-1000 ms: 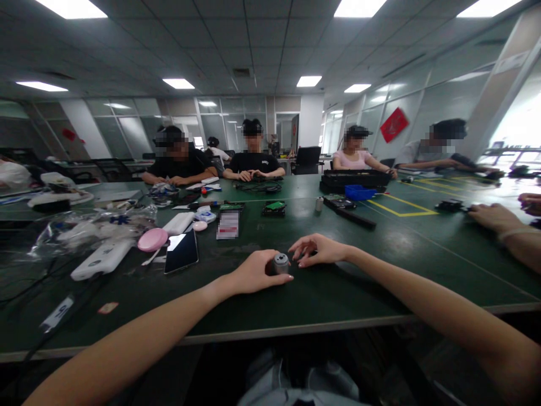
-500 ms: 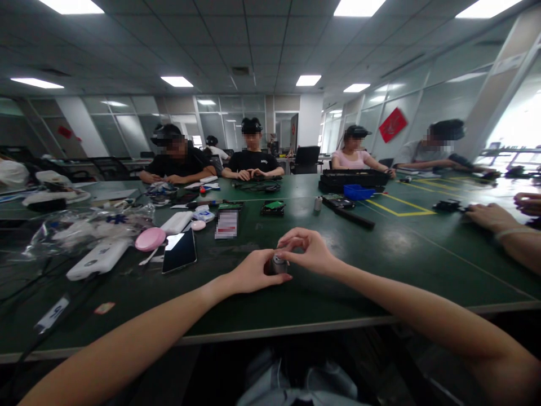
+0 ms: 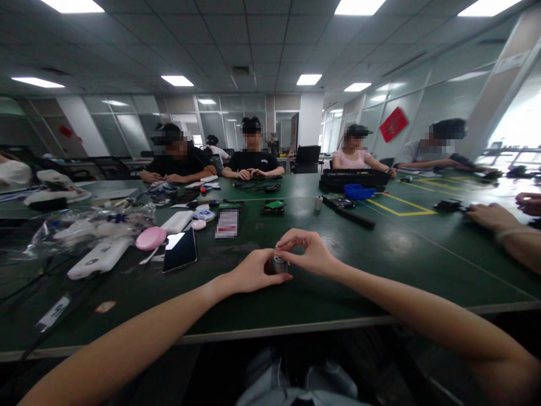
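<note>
Green matting covers a long table (image 3: 380, 270). At its near middle, the left hand (image 3: 249, 272) is wrapped around a small grey metal cylinder (image 3: 278, 264) standing on the mat. The right hand (image 3: 306, 252) pinches the cylinder's top between thumb and fingertips. At ten o'clock from the cylinder lies a dark phone (image 3: 180, 251), with a pink round case (image 3: 151, 238) just beyond it. At three o'clock, well apart, rests another person's hand (image 3: 492, 215).
</note>
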{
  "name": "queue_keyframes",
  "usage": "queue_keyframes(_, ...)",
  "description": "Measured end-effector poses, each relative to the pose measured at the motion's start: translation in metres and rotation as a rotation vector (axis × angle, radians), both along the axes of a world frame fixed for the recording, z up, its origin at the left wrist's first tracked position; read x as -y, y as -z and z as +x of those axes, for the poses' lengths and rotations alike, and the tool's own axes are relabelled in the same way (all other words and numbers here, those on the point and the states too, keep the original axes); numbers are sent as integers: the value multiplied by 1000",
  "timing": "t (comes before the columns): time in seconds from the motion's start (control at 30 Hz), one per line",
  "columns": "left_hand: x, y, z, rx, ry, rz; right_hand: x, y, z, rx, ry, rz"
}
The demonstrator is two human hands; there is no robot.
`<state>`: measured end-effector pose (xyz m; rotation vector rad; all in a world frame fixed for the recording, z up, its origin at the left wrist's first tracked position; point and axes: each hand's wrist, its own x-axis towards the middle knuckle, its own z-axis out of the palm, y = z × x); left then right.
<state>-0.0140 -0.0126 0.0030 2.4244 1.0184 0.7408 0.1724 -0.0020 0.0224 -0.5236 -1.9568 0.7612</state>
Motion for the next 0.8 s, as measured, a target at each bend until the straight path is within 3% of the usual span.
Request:
queue_keyframes(0.53,3,-4,1,22,26,-16,-2,0,2,70,-33,-58)
queue_keyframes(0.8,3,-5,0,-1,3,-34,-10,2,6,-80,28,-90)
